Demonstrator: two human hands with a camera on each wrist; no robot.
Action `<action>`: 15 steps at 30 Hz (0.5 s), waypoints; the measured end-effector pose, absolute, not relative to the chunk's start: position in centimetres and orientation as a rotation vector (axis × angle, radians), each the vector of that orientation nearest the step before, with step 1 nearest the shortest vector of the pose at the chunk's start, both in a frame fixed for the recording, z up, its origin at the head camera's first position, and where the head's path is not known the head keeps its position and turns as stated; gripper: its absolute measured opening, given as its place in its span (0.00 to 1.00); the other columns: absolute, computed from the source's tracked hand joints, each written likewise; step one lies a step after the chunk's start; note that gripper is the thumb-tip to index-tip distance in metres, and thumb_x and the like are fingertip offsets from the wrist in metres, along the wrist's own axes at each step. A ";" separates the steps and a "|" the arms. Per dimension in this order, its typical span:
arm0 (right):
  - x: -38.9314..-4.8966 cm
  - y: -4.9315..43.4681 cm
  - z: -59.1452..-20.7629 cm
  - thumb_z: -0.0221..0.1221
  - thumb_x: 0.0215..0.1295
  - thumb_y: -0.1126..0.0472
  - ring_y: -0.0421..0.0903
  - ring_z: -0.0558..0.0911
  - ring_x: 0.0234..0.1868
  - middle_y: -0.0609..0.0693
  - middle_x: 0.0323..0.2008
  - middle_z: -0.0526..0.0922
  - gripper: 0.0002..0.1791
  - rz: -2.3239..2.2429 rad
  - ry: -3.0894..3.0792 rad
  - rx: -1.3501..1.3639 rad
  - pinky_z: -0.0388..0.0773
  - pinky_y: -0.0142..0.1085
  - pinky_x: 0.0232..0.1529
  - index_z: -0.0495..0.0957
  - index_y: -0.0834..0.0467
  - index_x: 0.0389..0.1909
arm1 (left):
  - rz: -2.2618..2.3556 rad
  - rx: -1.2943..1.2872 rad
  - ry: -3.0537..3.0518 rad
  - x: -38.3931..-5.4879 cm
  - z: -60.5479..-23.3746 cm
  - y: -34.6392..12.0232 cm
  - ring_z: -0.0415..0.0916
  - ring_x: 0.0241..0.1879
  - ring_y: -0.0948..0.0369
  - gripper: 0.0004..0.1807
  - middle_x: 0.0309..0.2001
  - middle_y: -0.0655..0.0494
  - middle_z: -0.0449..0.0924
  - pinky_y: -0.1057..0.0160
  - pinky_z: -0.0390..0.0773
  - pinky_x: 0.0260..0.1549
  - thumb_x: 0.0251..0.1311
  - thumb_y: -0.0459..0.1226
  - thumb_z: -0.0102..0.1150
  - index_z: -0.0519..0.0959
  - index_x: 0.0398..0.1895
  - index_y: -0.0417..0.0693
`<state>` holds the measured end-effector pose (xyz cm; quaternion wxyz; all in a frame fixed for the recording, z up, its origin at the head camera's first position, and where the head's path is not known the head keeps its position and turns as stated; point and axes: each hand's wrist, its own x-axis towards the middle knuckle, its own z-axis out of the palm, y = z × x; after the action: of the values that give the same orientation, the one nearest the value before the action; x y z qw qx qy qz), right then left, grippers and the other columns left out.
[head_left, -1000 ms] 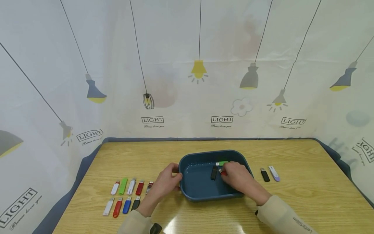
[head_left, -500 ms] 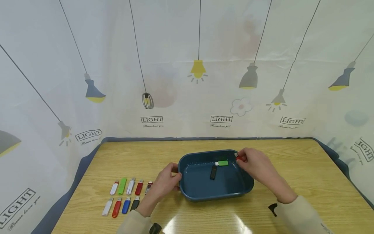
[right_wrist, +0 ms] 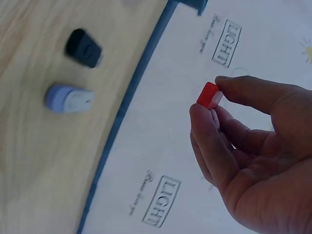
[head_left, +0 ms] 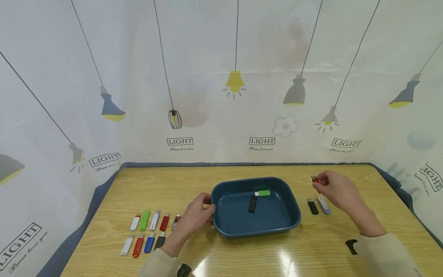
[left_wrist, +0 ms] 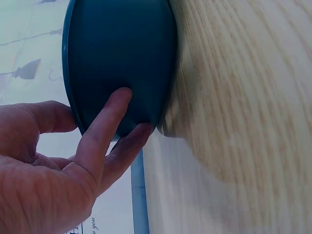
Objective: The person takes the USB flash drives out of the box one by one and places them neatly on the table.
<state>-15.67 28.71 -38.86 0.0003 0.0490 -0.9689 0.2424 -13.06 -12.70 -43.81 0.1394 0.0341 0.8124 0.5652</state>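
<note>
A dark blue plastic bin (head_left: 238, 233) stands mid-table. My left hand (head_left: 196, 215) holds its left end: in the left wrist view one digit hooks over the rim and other fingers (left_wrist: 107, 122) lie against the outer wall. My right hand (head_left: 337, 190) pinches a red USB stick (right_wrist: 209, 94) between thumb and fingertips, raised above the table right of the bin. In the head view its metal plug points up-left. Below that hand lie a black USB stick (head_left: 313, 206) and a white-and-purple one (head_left: 323, 204). Inside the bin are a green USB stick (head_left: 263, 193) and a black one (head_left: 253, 204).
Left of the bin, several USB sticks lie in two rows, among them a green one (head_left: 144, 220), a blue one (head_left: 149, 243) and a red one (head_left: 138, 246). The left forearm partly covers the row ends. A lamp-print curtain (head_left: 207, 77) hangs behind the wooden table (head_left: 166, 179).
My right hand has lifted the red USB stick out of the bin and carried it right, over the table beyond the bin. My left hand stays at the bin's left end.
</note>
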 end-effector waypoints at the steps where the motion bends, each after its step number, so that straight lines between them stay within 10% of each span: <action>1: -15.7 29.2 -39.0 0.63 0.71 0.60 0.52 0.82 0.36 0.57 0.37 0.85 0.16 0.768 -3.048 0.140 0.79 0.47 0.36 0.80 0.71 0.47 | 1.633 0.100 2.347 -13.1 -43.8 -12.7 0.81 0.42 0.52 0.21 0.61 0.34 0.73 0.55 0.88 0.37 0.74 0.32 0.52 0.68 0.66 0.31; 15: -16.0 33.5 -42.2 0.63 0.71 0.60 0.48 0.81 0.30 0.54 0.30 0.84 0.18 0.743 -3.178 0.010 0.75 0.41 0.28 0.80 0.75 0.45 | 1.613 0.094 2.366 -13.1 -43.8 -12.7 0.81 0.42 0.52 0.21 0.61 0.34 0.73 0.55 0.88 0.37 0.74 0.32 0.53 0.69 0.66 0.31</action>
<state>-16.01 33.46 -42.21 -0.0613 0.0032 -0.9719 0.2273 -13.07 -12.67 -43.78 0.1379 0.0324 0.8180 0.5575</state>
